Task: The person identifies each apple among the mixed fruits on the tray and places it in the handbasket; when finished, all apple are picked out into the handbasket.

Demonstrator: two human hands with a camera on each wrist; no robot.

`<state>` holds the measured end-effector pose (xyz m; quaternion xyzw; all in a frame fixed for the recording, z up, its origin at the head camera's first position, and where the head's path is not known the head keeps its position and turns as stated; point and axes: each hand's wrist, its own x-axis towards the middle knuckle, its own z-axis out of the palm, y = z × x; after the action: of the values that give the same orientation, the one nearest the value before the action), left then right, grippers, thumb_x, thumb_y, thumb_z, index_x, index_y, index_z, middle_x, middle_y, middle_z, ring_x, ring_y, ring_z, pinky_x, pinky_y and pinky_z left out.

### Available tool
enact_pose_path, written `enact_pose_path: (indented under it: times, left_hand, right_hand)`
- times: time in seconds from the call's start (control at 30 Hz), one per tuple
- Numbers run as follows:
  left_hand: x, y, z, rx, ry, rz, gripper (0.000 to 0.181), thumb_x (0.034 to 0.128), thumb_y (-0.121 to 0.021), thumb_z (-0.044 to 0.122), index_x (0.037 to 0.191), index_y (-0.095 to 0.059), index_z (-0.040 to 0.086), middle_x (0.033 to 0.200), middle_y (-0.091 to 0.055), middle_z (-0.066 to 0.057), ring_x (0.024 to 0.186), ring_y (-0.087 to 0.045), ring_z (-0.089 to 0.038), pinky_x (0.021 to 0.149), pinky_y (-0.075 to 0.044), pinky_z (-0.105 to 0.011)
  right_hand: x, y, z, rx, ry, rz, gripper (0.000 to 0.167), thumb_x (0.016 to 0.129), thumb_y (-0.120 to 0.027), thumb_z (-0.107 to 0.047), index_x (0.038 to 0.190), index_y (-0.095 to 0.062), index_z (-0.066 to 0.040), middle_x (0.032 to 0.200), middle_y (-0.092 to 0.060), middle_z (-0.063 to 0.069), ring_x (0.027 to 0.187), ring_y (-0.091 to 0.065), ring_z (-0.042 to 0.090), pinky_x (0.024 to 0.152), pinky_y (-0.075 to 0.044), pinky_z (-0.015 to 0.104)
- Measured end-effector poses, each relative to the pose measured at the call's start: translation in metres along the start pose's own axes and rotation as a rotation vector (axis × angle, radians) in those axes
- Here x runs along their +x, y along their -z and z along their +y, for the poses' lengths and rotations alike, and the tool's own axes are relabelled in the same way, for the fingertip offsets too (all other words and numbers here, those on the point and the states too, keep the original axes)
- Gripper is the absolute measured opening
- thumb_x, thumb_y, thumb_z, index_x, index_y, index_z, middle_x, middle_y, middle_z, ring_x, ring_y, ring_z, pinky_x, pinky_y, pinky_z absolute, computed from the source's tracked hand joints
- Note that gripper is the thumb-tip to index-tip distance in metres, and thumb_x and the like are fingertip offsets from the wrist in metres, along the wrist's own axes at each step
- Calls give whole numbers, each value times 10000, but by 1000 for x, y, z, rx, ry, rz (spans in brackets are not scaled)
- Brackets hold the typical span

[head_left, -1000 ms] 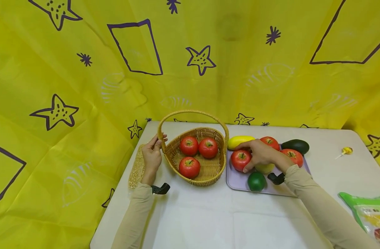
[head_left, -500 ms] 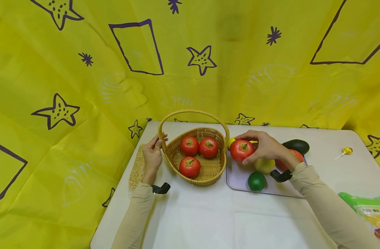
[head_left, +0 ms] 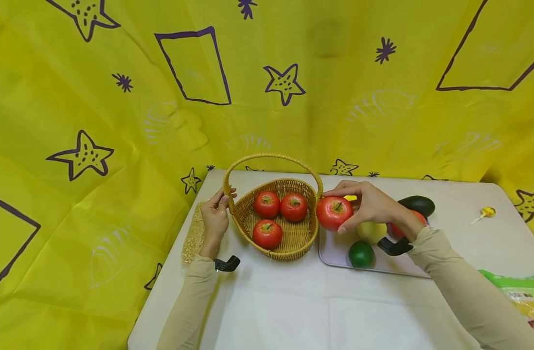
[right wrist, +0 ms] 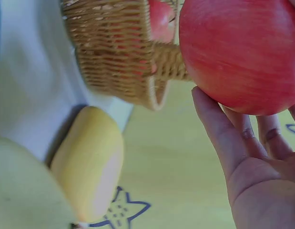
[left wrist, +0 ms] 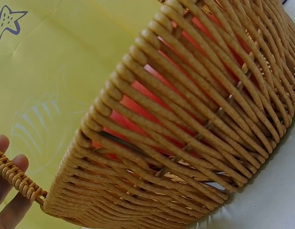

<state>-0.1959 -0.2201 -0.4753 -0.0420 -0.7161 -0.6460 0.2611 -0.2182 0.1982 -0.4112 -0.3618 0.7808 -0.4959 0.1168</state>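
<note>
My left hand (head_left: 215,218) grips the handle of a wicker basket (head_left: 300,253) at its left base. In the left wrist view, fingertips (left wrist: 19,164) show behind the wrapped handle (left wrist: 16,177). Three red apples lie inside, one of them the front apple (head_left: 267,234). My right hand (head_left: 372,206) holds another red apple (head_left: 334,214) between thumb and fingers, raised just beside the basket's right rim. From the right wrist, this apple (right wrist: 240,52) fills the upper right, with the basket (right wrist: 106,45) behind it.
A lilac tray (head_left: 332,255) right of the basket bears a green round fruit (head_left: 361,254), a pale yellow fruit (head_left: 372,232), a yellow mango-like fruit (right wrist: 90,162), a red apple and a dark green avocado-like fruit (head_left: 417,205). A lollipop (head_left: 487,212) and plastic bag (head_left: 527,296) lie farther right.
My right hand has lifted the apple off the tray and carried it slightly left to the basket's rim. The left hand and basket have stayed in place.
</note>
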Motion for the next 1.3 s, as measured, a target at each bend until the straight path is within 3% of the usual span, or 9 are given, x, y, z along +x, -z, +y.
enact_pose_path:
  times: [0.33, 0.57, 0.87, 1.2, 1.3]
  left_hand:
    - [1, -1, -3, -10, -10, 5, 300, 1059, -584, -5, 1323, -701, -85, 1212, -745, -295, 1098, -710, -517, 915, -623, -212]
    - [-1, -1, -2, -5, -1, 8, 296, 1063, -579, 0, 1318, -710, -74, 1207, -745, -298, 1103, -713, -512, 914, -619, -202]
    - [0, 0, -3, -7, 4, 4, 307, 1067, -578, 15, 1337, -701, -65, 1218, -738, -307, 1093, -739, -455, 930, -625, -232]
    - [-1, 0, -1, -5, 0, 11, 302, 1057, -589, 16, 1321, -711, -68, 1206, -740, -308, 1084, -738, -454, 900, -617, -191]
    - [0, -1, -1, -10, 0, 9, 296, 1062, -585, 14, 1314, -713, -71, 1208, -737, -313, 1083, -741, -445, 897, -617, -192]
  right_hand:
    - [5, -15, -21, 12, 37, -7, 748, 652, -1034, -119, 1342, -746, -87, 1244, -685, 81, 1106, -650, 144, 876, -659, 327]
    - [8, -22, -28, 18, 21, 24, 754, 675, -1022, -124, 1369, -728, -96, 1315, -660, 86, 1157, -637, 157, 896, -656, 341]
    - [15, -38, -28, 32, -25, 35, 786, 682, -1026, -167, 1402, -711, -141, 1469, -647, 105, 1363, -576, 319, 987, -618, 314]
    - [25, -62, -29, 74, -151, 51, 824, 669, -1036, -276, 1421, -707, -197, 1391, -707, 55, 1131, -703, 243, 915, -635, 310]
    - [29, -67, -28, 56, -145, 57, 807, 680, -1030, -290, 1414, -711, -192, 1376, -718, 70, 1108, -716, 231, 917, -641, 330]
